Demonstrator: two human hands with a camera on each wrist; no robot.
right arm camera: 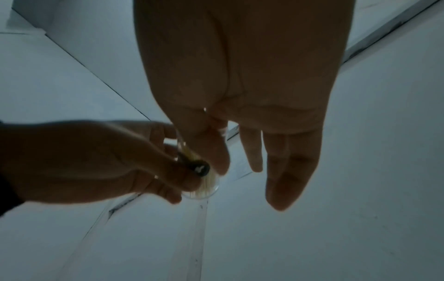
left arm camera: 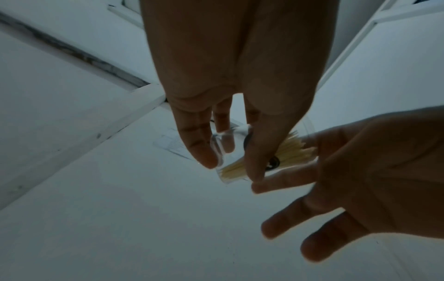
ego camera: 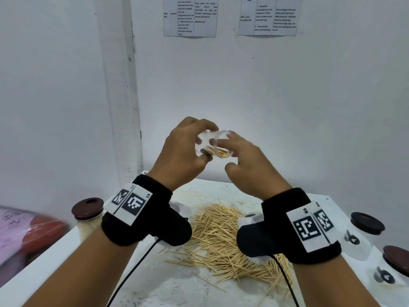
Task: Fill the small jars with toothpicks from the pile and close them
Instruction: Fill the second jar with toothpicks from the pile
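1. I am mid-fill: my left hand (ego camera: 181,151) curls round a small clear jar (ego camera: 212,144), held tilted in the air above the tabletop (ego camera: 221,187), mouth toward my right.
2. My right hand (ego camera: 245,160) is relaxed, its fingers (ego camera: 223,141) at the jar's rim, settling the toothpicks (left arm camera: 291,150) already inside; it grips nothing that I can see.
3. The jar looks under half full, so I judge that next comes another pinch from the pile (ego camera: 223,238), fed in lengthwise.
4. The jar is smooth and slippery-looking; the picks are thin pale wood, splayed loosely. A capped jar (ego camera: 87,214) with a dark round lid stands at the left edge.
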